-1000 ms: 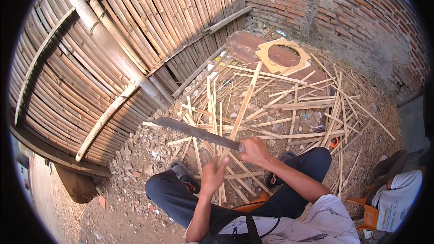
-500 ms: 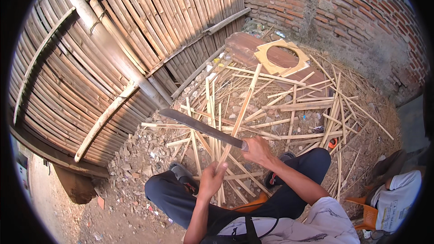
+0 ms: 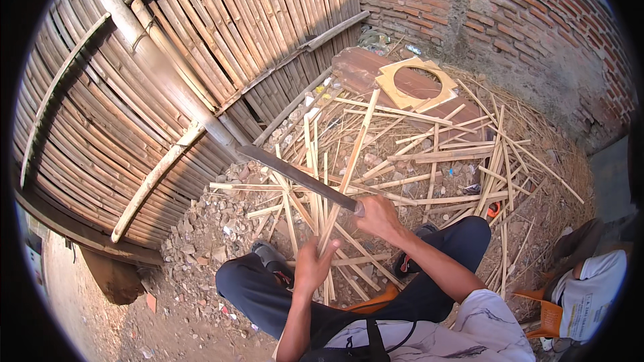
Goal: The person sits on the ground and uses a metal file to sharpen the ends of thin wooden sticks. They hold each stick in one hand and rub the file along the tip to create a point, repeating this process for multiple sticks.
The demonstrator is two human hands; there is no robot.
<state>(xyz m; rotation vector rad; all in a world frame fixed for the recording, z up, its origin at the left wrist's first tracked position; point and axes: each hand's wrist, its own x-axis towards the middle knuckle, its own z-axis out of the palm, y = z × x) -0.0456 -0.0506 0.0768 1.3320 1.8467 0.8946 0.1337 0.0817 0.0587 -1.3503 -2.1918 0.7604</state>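
Note:
My left hand (image 3: 313, 267) is closed around the near end of a pale bamboo strip (image 3: 362, 137), which slants up and away to the right. My right hand (image 3: 380, 218) grips the handle of a machete (image 3: 295, 174). The long dark blade reaches left across the strip, just beyond my left hand. Whether the edge touches the strip, I cannot tell. Many more bamboo strips (image 3: 443, 157) lie crisscrossed on the ground in front of my bent legs.
A woven bamboo wall (image 3: 201, 40) rises at the left, with a brick wall (image 3: 516, 33) behind. A yellowish board with a round hole (image 3: 387, 84) lies on a brown panel (image 3: 352, 67). Rubble (image 3: 194, 238) covers the ground at left. Another person (image 3: 594, 295) sits at the lower right.
The machete's tip has swung slightly upward in the picture, and my right hand has shifted a little left. The far end of the held strip has tipped slightly left.

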